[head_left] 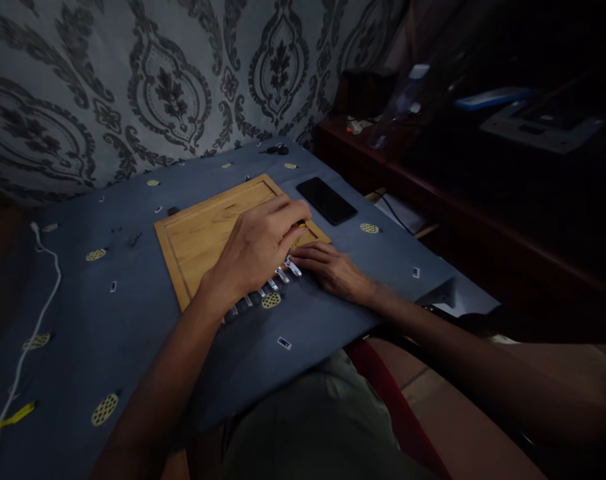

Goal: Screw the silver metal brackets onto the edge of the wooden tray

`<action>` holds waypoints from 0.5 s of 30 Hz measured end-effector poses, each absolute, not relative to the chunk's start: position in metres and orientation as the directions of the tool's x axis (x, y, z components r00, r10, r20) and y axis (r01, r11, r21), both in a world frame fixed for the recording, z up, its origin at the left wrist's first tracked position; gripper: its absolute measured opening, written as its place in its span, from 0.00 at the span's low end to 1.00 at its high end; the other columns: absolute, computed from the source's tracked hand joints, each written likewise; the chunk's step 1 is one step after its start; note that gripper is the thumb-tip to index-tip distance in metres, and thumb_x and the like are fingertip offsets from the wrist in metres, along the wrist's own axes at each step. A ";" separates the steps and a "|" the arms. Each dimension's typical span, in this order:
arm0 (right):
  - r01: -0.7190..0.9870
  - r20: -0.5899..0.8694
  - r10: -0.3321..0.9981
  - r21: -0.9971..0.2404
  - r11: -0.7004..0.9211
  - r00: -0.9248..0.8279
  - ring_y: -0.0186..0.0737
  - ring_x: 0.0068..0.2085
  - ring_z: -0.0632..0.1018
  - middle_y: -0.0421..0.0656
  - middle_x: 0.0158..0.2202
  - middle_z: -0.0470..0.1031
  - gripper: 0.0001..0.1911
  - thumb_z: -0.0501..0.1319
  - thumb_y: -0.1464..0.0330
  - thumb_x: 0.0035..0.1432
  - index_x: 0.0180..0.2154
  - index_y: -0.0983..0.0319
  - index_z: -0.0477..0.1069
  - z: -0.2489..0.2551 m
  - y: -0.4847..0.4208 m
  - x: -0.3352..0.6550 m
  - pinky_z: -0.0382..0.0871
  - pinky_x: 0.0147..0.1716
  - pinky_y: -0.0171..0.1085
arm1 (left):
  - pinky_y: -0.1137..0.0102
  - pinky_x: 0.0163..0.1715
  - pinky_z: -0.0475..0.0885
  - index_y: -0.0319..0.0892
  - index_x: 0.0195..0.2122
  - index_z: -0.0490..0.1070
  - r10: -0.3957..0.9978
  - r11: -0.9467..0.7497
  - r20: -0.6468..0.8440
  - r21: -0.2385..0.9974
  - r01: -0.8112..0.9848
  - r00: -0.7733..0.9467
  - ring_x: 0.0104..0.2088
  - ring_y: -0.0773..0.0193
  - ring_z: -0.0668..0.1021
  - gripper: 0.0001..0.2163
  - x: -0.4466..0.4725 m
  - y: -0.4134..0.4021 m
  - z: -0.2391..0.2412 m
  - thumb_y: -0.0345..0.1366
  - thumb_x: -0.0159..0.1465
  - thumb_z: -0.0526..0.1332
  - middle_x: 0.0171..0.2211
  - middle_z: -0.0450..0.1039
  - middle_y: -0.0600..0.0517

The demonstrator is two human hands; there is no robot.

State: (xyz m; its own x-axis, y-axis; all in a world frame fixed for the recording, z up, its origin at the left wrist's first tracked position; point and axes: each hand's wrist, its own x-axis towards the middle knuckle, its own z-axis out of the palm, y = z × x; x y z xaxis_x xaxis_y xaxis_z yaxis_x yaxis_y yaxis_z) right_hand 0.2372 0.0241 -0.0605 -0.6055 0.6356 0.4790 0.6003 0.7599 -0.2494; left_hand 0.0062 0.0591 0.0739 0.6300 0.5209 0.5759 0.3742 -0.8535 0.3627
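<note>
A wooden board (207, 223) with a grooved border lies on the cloth-covered table. Along its near edge runs a slanting row of several small silver clips (273, 285). My left hand (260, 240) is over the board's near right part, fingers curled and closed around a small thing with yellow and black on it, mostly hidden by the fingers. Low beside the board's right corner, my right hand (335, 272) has its fingers together, the tips against the end silver clip (293, 267). The fingers partly cover that clip's upper end.
A black phone (327, 200) lies right of the board. Keys (277, 149) rest near the patterned wall. A white cable (45, 307) runs down the left side, with a yellow tag (17, 415). A dark red desk (383, 157) with a clear bottle (405, 100) stands at right.
</note>
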 end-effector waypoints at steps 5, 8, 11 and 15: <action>0.608 0.475 0.641 -0.247 0.755 -0.603 0.51 0.58 0.78 0.50 0.56 0.80 0.26 0.52 0.78 0.68 0.62 0.57 0.72 -0.059 0.023 0.237 0.76 0.56 0.57 | 0.70 0.38 0.74 0.40 0.40 0.77 0.485 -0.873 0.595 0.370 0.317 0.641 0.38 0.64 0.81 0.04 0.008 0.059 0.073 0.26 0.68 0.64 0.37 0.79 0.51; 0.618 0.454 0.654 -0.248 0.745 -0.606 0.51 0.59 0.77 0.49 0.57 0.80 0.27 0.53 0.77 0.68 0.64 0.55 0.71 -0.060 0.024 0.237 0.75 0.58 0.59 | 0.71 0.36 0.73 0.39 0.38 0.77 0.475 -0.879 0.633 0.370 0.301 0.612 0.35 0.66 0.80 0.02 0.011 0.060 0.069 0.27 0.67 0.66 0.35 0.78 0.52; 0.606 0.461 0.646 -0.255 0.753 -0.608 0.52 0.59 0.77 0.50 0.58 0.79 0.28 0.53 0.78 0.67 0.64 0.56 0.71 -0.061 0.024 0.238 0.75 0.58 0.58 | 0.72 0.36 0.73 0.39 0.38 0.77 0.472 -0.881 0.665 0.367 0.297 0.579 0.35 0.67 0.80 0.03 0.012 0.063 0.064 0.26 0.67 0.65 0.34 0.78 0.52; 0.593 0.479 0.633 -0.258 0.763 -0.607 0.52 0.58 0.77 0.50 0.58 0.79 0.27 0.53 0.78 0.68 0.64 0.57 0.71 -0.061 0.024 0.238 0.75 0.56 0.56 | 0.72 0.36 0.73 0.40 0.37 0.77 0.473 -0.881 0.664 0.372 0.294 0.579 0.35 0.66 0.81 0.06 0.012 0.064 0.063 0.25 0.69 0.62 0.34 0.79 0.52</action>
